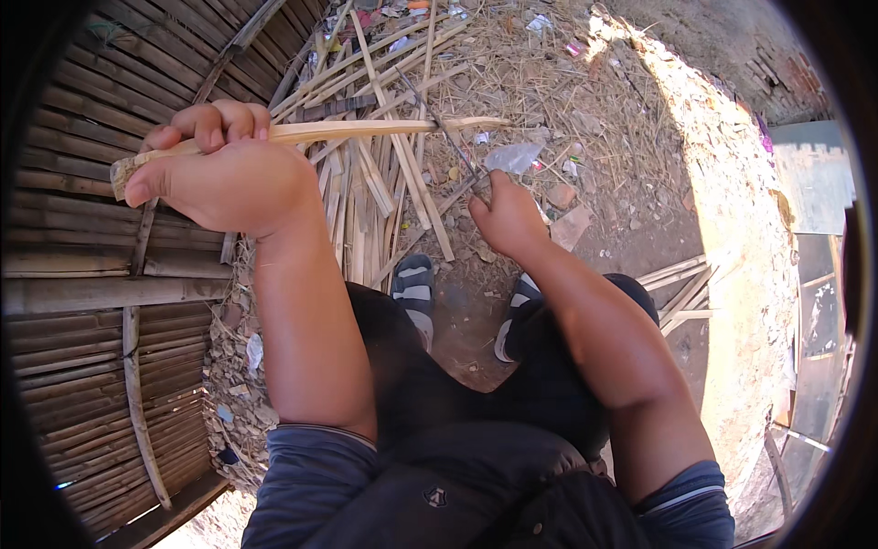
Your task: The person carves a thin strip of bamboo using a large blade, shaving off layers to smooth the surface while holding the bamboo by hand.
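Observation:
My left hand (219, 169) is raised at the upper left and is closed around a long pale bamboo strip (384, 129). The strip runs level to the right, its cut end sticking out past my thumb. My right hand (508, 220) is lower, in the middle, gripping the handle of a thin dark blade (444, 137). The blade slants up and to the left and crosses the strip near its far end. Below my hands lie my dark trousers and two striped slippers (416, 284) on the dirt.
A pile of split bamboo strips (384, 197) lies on the ground beyond my feet, amid dry straw and litter. A bamboo slat wall (82, 274) fills the left side. A few strips (686, 284) lie at the right; sunlit ground and a brick wall are farther right.

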{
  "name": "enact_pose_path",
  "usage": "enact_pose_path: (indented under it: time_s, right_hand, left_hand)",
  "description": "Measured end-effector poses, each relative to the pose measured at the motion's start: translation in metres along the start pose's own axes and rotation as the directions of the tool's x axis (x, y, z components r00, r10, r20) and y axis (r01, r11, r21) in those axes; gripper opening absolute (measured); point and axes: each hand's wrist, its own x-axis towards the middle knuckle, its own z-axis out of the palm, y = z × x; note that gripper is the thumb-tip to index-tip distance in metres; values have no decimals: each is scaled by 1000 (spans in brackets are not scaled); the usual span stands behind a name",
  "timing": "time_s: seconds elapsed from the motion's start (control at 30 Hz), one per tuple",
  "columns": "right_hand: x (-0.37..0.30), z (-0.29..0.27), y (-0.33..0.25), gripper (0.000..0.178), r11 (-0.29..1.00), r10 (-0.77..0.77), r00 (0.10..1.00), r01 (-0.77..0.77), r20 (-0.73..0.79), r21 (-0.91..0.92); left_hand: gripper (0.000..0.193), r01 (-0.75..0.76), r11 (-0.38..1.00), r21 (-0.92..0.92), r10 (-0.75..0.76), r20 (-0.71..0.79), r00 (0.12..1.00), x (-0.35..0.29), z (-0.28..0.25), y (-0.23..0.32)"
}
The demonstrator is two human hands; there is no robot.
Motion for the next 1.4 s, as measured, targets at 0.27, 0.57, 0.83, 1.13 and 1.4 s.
enact_pose_path:
  time_s: [0.27, 0.57, 0.83, 1.13, 1.4]
  right_hand:
    - [-16, -33, -38, 42, 976, -134, 989, 143, -65, 163]
    - [-1, -18, -15, 39, 995, 94, 989, -91, 111, -25]
    - [-18, -34, -40, 38, 989, -112, 993, 115, -37, 98]
    - [0, -16, -5, 36, 999, 9, 1000, -9, 11, 31]
    - [-12, -28, -30, 39, 992, -99, 994, 101, -35, 80]
  left_hand:
    - [64, -33, 999, 40, 34, -13, 999, -1, -3, 3]
    - [64, 0, 999, 49, 2, -37, 999, -2, -5, -1]
    - [61, -32, 999, 38, 32, 5, 999, -2, -4, 0]
    - [61, -18, 998, 58, 19, -11, 1000, -3, -2, -3]
    - [63, -23, 996, 84, 25, -15, 1000, -7, -3, -3]
